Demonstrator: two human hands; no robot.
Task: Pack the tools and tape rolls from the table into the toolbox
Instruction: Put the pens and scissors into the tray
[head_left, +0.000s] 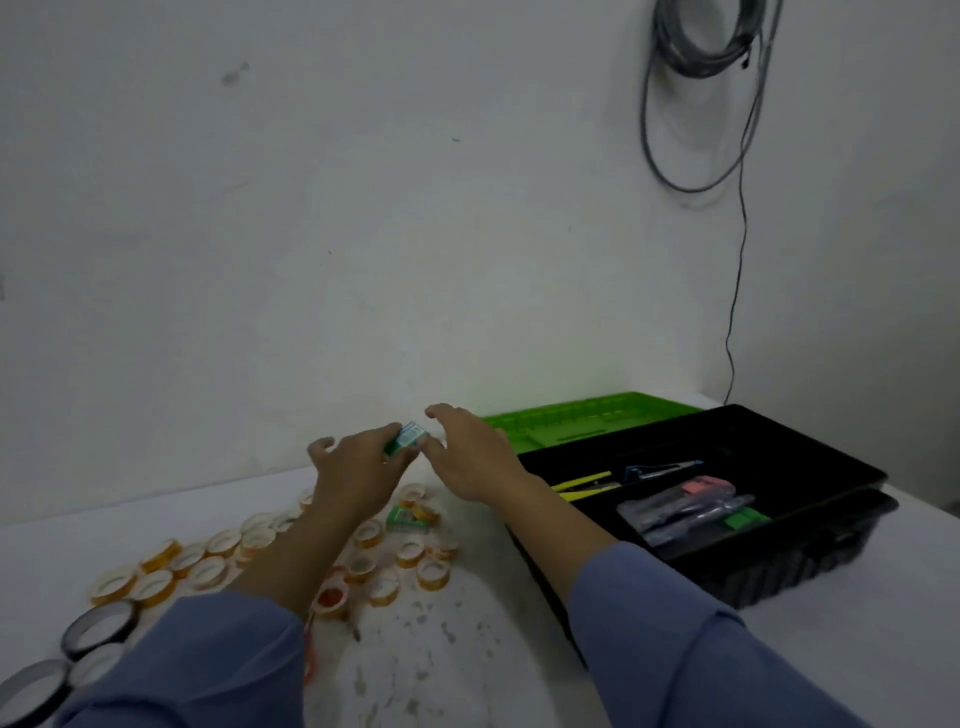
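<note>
My left hand (358, 467) pinches a small green box (407, 440) above the table, at about wall height behind the tape rolls. My right hand (470, 452) hovers just right of that box with fingers spread, its fingertips close to the box; contact cannot be told. Several small yellow tape rolls (410, 552) lie scattered on the white table below my arms, with a second green box (408, 518) among them. The open black toolbox (810, 551) stands on the right and holds yellow-handled pliers (582, 486) and bagged tools (691, 512).
The toolbox's green lid (582, 421) lies open against the wall. Larger black tape rolls (98, 626) sit at the table's front left. A red-handled tool (310, 652) lies partly under my left sleeve. A coiled cable (706, 93) hangs on the wall.
</note>
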